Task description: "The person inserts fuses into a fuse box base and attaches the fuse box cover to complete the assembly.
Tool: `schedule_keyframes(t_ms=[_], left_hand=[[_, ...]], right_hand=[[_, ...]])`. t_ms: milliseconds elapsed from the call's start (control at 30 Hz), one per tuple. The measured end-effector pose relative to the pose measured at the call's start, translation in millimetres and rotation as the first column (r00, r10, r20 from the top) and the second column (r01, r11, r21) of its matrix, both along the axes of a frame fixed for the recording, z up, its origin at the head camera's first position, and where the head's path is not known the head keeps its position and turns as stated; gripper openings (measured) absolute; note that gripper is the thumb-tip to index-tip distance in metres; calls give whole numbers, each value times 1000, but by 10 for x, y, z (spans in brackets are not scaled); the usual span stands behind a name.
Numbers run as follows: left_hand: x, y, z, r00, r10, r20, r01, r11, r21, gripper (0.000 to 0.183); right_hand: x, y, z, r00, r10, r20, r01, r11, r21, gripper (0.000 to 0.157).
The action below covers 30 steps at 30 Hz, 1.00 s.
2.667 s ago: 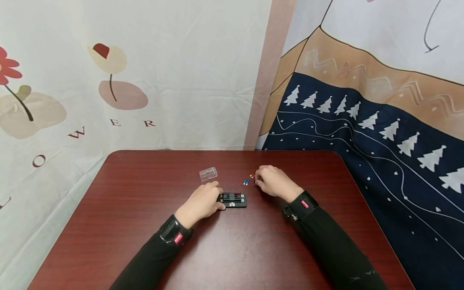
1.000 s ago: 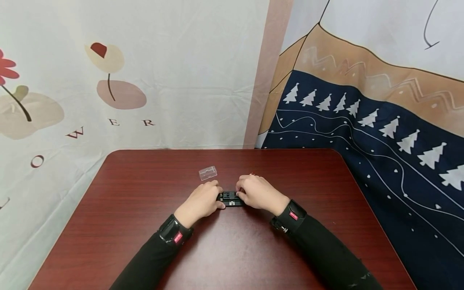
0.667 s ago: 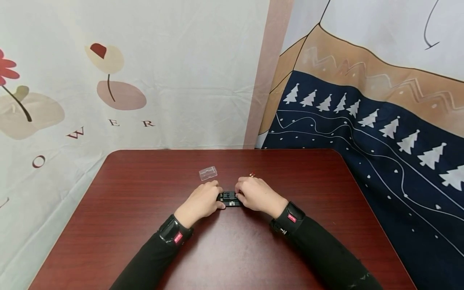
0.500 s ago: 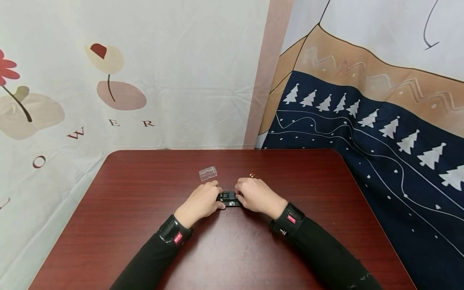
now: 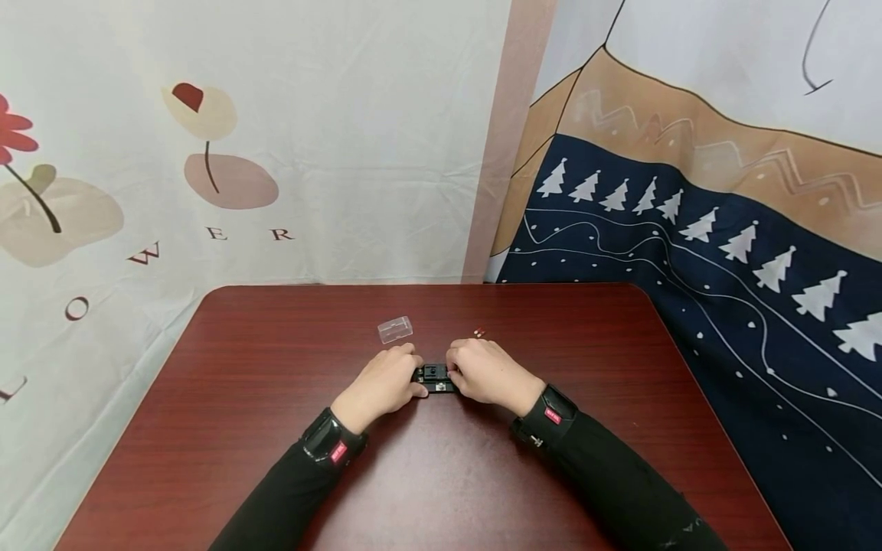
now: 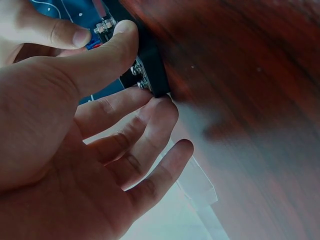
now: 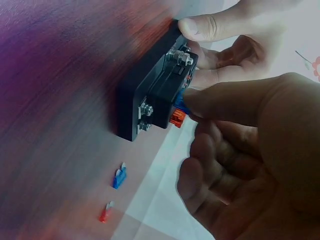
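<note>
Left hand (image 5: 379, 390) and right hand (image 5: 492, 373) bare. Black left sleeve (image 5: 276, 490), lower left; black right sleeve (image 5: 620, 474), lower right, pale marks (image 5: 691, 526) near bottom edge. Black wristbands (image 5: 318, 438), red tags (image 5: 338, 452).

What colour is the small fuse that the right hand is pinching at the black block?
Blue: the small fuse shows best in the right wrist view.

Head view high, wrist views near block (image 7: 161, 86)
</note>
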<state>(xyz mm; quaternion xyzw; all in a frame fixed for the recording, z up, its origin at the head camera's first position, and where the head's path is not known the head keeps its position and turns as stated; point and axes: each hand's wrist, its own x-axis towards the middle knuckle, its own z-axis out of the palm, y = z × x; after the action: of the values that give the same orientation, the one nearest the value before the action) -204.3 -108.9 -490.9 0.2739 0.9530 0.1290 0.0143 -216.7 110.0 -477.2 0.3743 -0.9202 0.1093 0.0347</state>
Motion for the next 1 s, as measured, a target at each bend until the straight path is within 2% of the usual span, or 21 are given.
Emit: schedule_keyframes(t_ms=[467, 800, 1000], left_hand=[[-2, -13, -6, 1000, -2, -11, 2, 1000, -3, 35], [-6, -8, 3, 1000, 3, 6, -3, 1000, -11, 36], [1, -7, 8, 1000, -8, -5, 8, 1000, -4, 36]], right_hand=[[-17, 16, -47, 999, -14, 33, 15, 999, -28, 12], [-53, 115, -9, 998, 9, 64, -6, 999, -49, 7], [-125, 246, 61, 995, -42, 90, 48, 997, -65, 8]])
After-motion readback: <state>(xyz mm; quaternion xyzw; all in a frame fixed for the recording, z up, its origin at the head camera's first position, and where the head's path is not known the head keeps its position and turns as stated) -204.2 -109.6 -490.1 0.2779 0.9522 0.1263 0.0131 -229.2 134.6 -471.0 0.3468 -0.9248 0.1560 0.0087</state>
